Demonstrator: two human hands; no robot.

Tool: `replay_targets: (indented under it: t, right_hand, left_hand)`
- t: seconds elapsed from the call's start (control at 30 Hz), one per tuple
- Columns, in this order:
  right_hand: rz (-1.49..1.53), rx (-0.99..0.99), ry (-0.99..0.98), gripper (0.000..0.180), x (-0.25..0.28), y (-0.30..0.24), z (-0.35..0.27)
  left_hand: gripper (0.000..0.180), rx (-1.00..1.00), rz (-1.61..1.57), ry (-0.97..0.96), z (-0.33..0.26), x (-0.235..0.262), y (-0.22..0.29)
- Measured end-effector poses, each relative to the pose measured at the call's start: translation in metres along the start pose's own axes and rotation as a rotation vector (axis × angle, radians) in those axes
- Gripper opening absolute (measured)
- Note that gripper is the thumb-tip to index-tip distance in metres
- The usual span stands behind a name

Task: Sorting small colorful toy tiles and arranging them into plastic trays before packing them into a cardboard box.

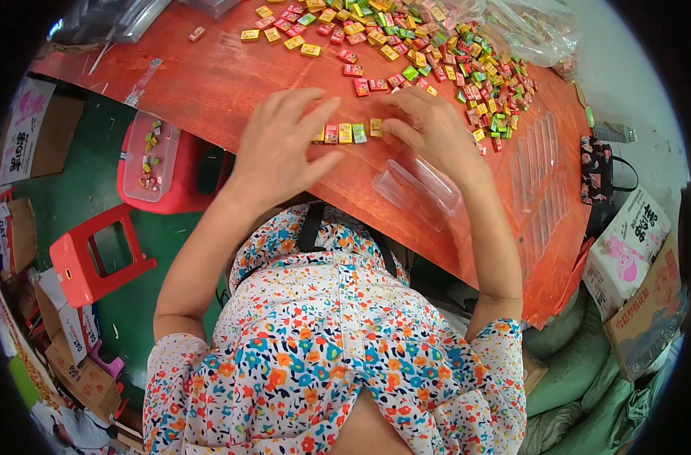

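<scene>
A short row of small candy-sized boxes lies on the red table between my hands: a red box (331, 134), a yellow box (345, 133) and a green box (359, 133) side by side. Another yellow box is partly covered at the row's left end. There my left hand (281, 144) is open, thumb and fingers spread around that end. A separate yellow box (376, 127) sits just right of the row, across a small gap. My right hand (432, 129) is open beside it, the thumb tip close; whether it touches cannot be made out.
A big pile of small coloured boxes (466, 68) covers the far right of the red table (201, 83). Clear plastic trays (417, 189) lie below my right hand, with more trays (539, 182) farther right. Red stools (103, 258) stand at left; one carries a clear tub (159, 171).
</scene>
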State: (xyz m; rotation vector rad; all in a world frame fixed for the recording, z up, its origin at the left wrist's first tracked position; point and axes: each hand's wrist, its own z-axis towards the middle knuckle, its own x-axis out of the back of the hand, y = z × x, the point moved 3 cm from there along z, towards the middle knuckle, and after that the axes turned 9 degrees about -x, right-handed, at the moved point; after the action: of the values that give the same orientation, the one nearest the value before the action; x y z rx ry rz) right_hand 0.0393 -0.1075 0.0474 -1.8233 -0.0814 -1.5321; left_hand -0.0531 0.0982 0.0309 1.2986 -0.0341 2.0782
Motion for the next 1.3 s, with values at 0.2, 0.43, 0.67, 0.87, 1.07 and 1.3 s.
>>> replay_targets:
  t: [0.2,0.43,0.67,0.87,1.07,1.3]
  right_hand:
    - [-0.088,0.148,-0.142,0.044,-0.008,-0.006,0.006]
    - [-0.178,0.197,-0.065,0.042,-0.019,-0.019,0.001]
    - [-0.186,0.235,0.081,0.029,-0.033,-0.025,-0.006]
    - [-0.203,0.161,0.196,0.027,0.0,-0.015,-0.023]
    - [-0.147,0.04,0.271,0.027,0.037,0.049,-0.046]
    - [-0.149,-0.078,0.275,0.032,0.04,0.082,-0.056]
  left_hand:
    - [0.058,0.132,-0.066,-0.126,-0.022,0.009,-0.026]
    - [0.044,0.164,-0.162,-0.162,-0.011,-0.003,-0.019]
    - [0.029,0.227,-0.193,-0.093,-0.01,-0.005,-0.015]
    - [0.025,0.158,-0.282,-0.08,0.027,-0.009,-0.003]
    - [0.024,-0.083,-0.332,-0.039,0.093,-0.064,0.014]
    - [0.024,-0.205,-0.245,-0.145,0.12,-0.099,0.023]
